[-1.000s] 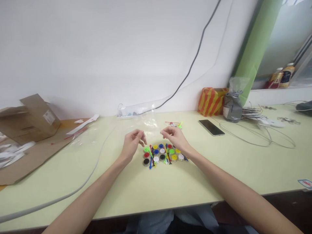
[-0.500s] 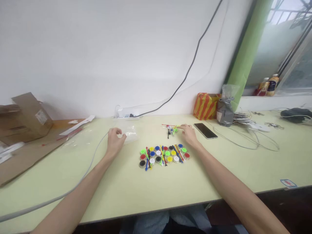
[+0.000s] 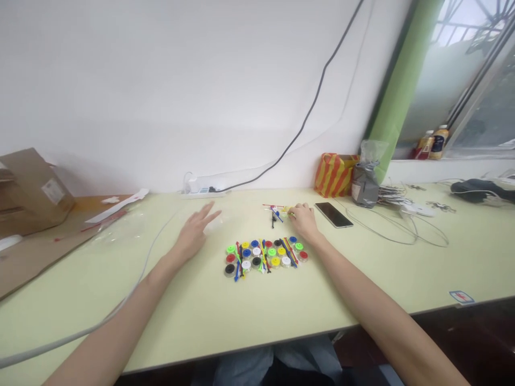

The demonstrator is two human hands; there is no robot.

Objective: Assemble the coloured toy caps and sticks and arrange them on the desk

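Note:
My left hand (image 3: 192, 231) is just above the table with its fingers spread and nothing in them, beside a faint clear plastic bag (image 3: 217, 221). My right hand (image 3: 304, 220) is closed at the far side, its fingertips pinching a green plastic arrow (image 3: 291, 214). Left of those fingertips lies a small loose pile of coloured plastic arrows (image 3: 274, 212), red, blue and black among them. Nearer to me, several round discs with coloured caps (image 3: 256, 251) stand in rows, with groups of coloured arrows (image 3: 290, 252) laid between and across them.
A phone (image 3: 333, 214) lies right of my right hand. Behind it stand a striped bag (image 3: 335, 174) and a grey wrapped package (image 3: 365, 185), with thin cables nearby. A power strip (image 3: 201, 193) sits by the wall. Cardboard (image 3: 36, 254) and a white cable (image 3: 140, 284) are on the left.
My left hand has uncurled and spread its fingers. The right hand's fingers have drawn in around the green arrow, away from the pile. The view has shifted slightly.

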